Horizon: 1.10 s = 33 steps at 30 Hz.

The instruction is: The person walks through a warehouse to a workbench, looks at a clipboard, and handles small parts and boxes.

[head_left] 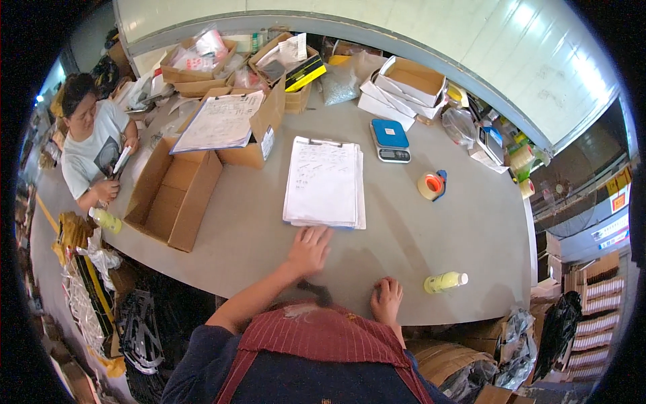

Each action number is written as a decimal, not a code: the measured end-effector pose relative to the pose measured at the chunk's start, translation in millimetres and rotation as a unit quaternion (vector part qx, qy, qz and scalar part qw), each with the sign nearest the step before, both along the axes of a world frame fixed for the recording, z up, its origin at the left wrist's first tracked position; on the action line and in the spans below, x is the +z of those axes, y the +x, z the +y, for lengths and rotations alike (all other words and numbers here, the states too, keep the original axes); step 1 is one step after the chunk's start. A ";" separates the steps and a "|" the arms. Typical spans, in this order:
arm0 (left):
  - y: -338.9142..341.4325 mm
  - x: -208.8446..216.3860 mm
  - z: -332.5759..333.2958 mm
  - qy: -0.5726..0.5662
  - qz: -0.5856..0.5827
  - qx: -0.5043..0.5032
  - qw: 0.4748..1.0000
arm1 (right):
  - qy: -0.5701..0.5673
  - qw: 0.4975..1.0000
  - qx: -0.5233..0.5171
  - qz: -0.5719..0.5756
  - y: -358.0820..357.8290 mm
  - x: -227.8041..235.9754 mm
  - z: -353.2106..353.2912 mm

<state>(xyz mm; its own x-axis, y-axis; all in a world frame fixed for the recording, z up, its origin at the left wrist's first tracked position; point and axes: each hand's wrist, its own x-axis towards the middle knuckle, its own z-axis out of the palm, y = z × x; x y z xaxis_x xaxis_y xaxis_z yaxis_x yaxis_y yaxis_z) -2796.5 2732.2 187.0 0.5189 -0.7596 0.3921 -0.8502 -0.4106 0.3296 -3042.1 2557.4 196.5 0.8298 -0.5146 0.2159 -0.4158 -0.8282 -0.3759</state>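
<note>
We are leaning over the bench (249,276), where a clipboard of papers (323,185) is lying flat in front of us. We are resting our left hand (309,254) at the clipboard's near edge, its fingers pointing forward, close together and pinching nothing, their tips seeming to touch that edge. Our right hand (386,303) is resting nearer us and to the right of the clipboard, its fingers loosely bent, a little apart and gripping nothing that we are seeing. To the clipboard's right, a blue-topped scale (390,135) and a tape roll (429,186) are sitting; a yellow-green bottle (444,282) is showing to its right and nearer us. An open cardboard box (173,192) is lying left of the clipboard, and beyond that box a co-worker (97,145) is holding a whitish object (122,160).
</note>
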 end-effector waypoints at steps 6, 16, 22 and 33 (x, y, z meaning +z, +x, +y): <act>24.7 0.3 -9.6 -0.006 -0.020 0.021 1.000 | -0.052 0.998 -0.001 -0.021 6.3 -12.7 -5.3; 50.7 -10.6 4.4 0.026 -0.027 0.092 0.995 | -0.040 0.998 -0.007 -0.043 14.7 2.6 9.8; 43.5 3.9 51.8 0.044 -0.027 0.116 0.992 | -0.034 0.995 0.048 -0.085 33.8 -4.7 5.0; 13.5 4.1 92.3 0.055 -0.039 0.183 0.981 | -0.034 0.971 0.207 -0.113 122.7 -13.8 -7.2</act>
<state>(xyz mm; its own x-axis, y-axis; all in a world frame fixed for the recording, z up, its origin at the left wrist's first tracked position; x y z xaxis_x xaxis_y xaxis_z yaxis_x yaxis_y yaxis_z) -2783.0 2824.6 191.1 0.7366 -0.5681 0.3670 -0.6599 -0.7225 0.2062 -2919.3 2550.2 182.7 0.8898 -0.1250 0.4390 0.0455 -0.9327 -0.3578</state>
